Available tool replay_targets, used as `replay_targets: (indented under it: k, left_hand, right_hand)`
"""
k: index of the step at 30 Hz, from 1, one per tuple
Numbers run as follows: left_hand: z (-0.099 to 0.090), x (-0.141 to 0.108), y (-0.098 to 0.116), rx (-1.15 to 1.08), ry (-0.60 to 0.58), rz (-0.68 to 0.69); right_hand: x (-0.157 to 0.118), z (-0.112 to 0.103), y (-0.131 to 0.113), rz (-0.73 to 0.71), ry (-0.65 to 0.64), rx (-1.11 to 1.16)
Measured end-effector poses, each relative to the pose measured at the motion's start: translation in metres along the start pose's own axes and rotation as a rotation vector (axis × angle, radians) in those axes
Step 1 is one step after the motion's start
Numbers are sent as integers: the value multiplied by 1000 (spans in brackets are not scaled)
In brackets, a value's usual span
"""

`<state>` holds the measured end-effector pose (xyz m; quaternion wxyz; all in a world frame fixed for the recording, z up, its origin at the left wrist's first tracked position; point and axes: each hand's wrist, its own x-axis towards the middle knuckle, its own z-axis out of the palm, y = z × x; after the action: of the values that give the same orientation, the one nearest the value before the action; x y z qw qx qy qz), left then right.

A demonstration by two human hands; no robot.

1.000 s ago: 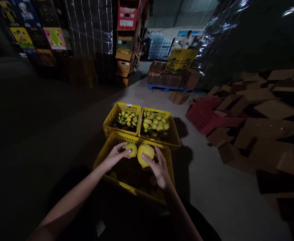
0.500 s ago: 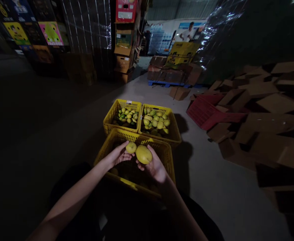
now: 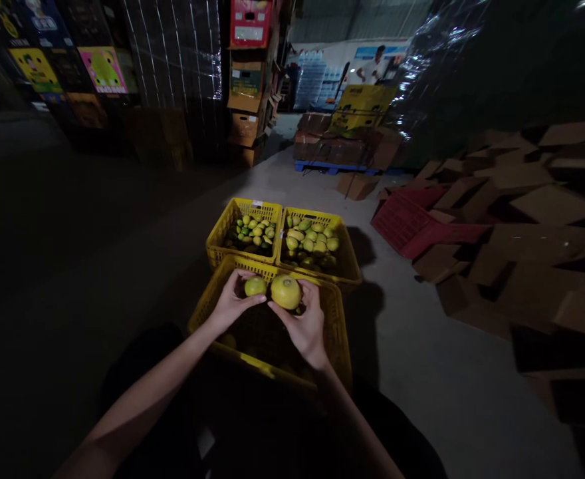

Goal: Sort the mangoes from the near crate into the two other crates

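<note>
My left hand [image 3: 233,301] is closed around a small yellow-green lemon [image 3: 255,286], thumb below and fingers behind. My right hand [image 3: 306,320] grips a larger yellow lemon [image 3: 286,293], its round end turned up toward me. The two fruits are side by side with a narrow gap between them. Both hands are above the near yellow crate [image 3: 345,332], whose dark inside shows a few fruits only dimly. Beyond it, the back left crate [image 3: 217,229] has small green and yellow lemons [image 3: 256,231]. The back right crate [image 3: 350,249] holds larger yellow-green ones [image 3: 319,248].
Flattened and folded cardboard boxes [image 3: 536,266] are heaped at the right, with a red crate [image 3: 412,223] among them. A blue pallet [image 3: 322,166] with wrapped goods stands behind. Stacked cartons [image 3: 245,86] rise at the back. A loose cardboard box [image 3: 356,185] lies on the floor.
Both hands have turned the lemons, so the larger one now shows its end instead of its long side. The hands have risen slightly, with the thumbs now lower and nearer me.
</note>
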<state>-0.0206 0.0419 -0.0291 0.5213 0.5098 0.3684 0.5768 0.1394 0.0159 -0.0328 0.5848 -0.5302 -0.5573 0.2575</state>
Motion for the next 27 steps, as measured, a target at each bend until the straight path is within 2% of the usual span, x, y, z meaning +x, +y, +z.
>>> replay_targets:
  k: [2,4,9,12,17,22,27]
  left_hand:
    - [0,-2,1,-19,-5,-1]
    - [1,-3,2,-95,-18,-51]
    - [-1,0,3,-455,-45,-356]
    - [-2,4,4,-583,-19,-481]
    - [-4,8,6,-653,24,-510]
    - [-4,11,2,-717,54,-517]
    - [-3,13,-6,-829,240,-582]
  right_hand:
    - [-2,3,2,-36,-10,-29]
    - [-2,6,3,4,2,4]
    - [3,7,-5,304,-101,359]
    - [2,4,-9,442,-158,478]
    - [1,0,-8,633,-272,596]
    - [0,3,-2,703,-369,699]
    - [-4,7,3,708,-497,732]
